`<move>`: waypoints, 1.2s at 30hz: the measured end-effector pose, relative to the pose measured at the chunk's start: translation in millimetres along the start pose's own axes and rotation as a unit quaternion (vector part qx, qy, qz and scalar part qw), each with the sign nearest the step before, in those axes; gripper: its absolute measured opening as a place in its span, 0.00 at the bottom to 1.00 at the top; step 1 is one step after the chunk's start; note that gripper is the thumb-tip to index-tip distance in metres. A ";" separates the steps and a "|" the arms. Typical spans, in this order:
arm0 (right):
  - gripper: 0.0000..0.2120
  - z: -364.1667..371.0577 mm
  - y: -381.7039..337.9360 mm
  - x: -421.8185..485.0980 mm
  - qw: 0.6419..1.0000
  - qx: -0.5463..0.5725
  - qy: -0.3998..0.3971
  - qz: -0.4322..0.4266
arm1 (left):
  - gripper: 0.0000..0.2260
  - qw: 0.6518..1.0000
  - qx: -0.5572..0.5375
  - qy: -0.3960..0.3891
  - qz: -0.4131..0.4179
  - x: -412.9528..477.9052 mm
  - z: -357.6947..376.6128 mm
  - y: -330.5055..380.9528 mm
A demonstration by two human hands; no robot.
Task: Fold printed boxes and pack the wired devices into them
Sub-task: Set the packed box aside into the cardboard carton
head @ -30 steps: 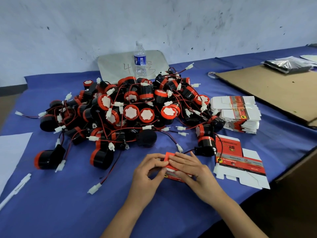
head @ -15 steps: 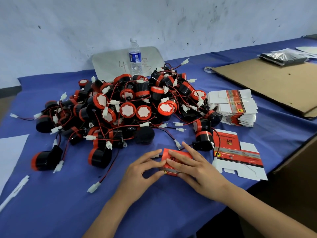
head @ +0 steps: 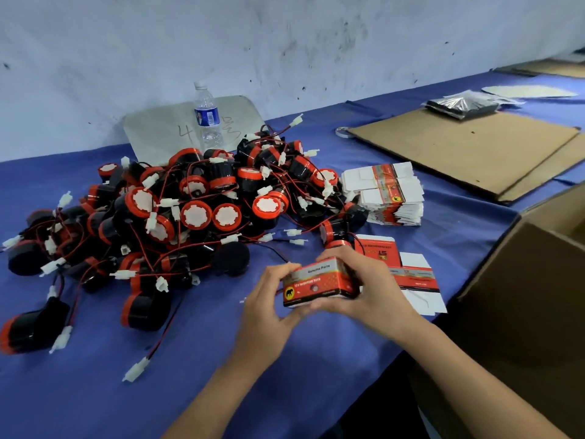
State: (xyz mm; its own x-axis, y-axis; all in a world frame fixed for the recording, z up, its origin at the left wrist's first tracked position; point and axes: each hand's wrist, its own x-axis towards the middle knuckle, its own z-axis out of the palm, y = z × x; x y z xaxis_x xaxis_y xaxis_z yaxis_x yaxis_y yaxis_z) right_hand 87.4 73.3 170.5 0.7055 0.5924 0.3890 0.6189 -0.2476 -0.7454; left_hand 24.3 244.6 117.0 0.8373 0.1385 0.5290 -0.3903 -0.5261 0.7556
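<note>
Printed box (head: 316,285) gripped two-handed
Your left hand (head: 266,308) and right hand (head: 370,289) clasp its ends; wired devices (head: 190,217) lie beyond the grip.

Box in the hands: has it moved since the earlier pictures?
Yes. The box has lifted off the cloth and shifted right, towards the flat blank.

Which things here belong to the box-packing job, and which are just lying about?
Job: folded box, held by left hand and right hand; devices; flat-box stack; loose flat box.
Lying about: bottle; cardboard sheet; black bags; tape roll.
</note>
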 end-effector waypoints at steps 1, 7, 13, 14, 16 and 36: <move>0.25 -4.4 0.5 -0.4 1.000 -0.012 0.012 0.006 | 0.22 0.999 -0.032 -0.002 -0.021 -0.5 7.0 -2.8; 0.13 -59.6 -2.5 5.5 0.919 0.211 0.316 0.106 | 0.18 0.948 -0.229 0.087 -0.205 8.4 13.4 -27.4; 0.18 -137.5 -4.4 9.0 0.500 0.618 0.604 0.058 | 0.11 0.893 -0.355 0.090 -0.260 12.8 4.7 -36.0; 0.19 -144.4 -3.8 7.7 0.461 0.632 0.620 0.051 | 0.11 0.899 -0.347 0.084 -0.254 11.7 5.2 -35.8; 0.21 -150.2 -1.4 8.1 0.425 0.648 0.630 0.040 | 0.10 0.908 -0.335 0.072 -0.240 9.9 6.6 -35.6; 0.48 -44.8 83.8 0.2 0.845 -0.292 -0.037 0.446 | 0.10 0.914 -0.326 0.067 -0.232 8.4 6.4 -31.2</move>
State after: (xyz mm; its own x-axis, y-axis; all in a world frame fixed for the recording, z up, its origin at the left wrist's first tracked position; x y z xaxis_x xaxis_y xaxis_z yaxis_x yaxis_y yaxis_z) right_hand 154.9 18.3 132.3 0.9712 0.0105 -0.2381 -0.0684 -0.9448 -0.3205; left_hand 46.0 256.8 95.4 0.9335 0.3434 0.1033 -0.1872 0.2209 0.9572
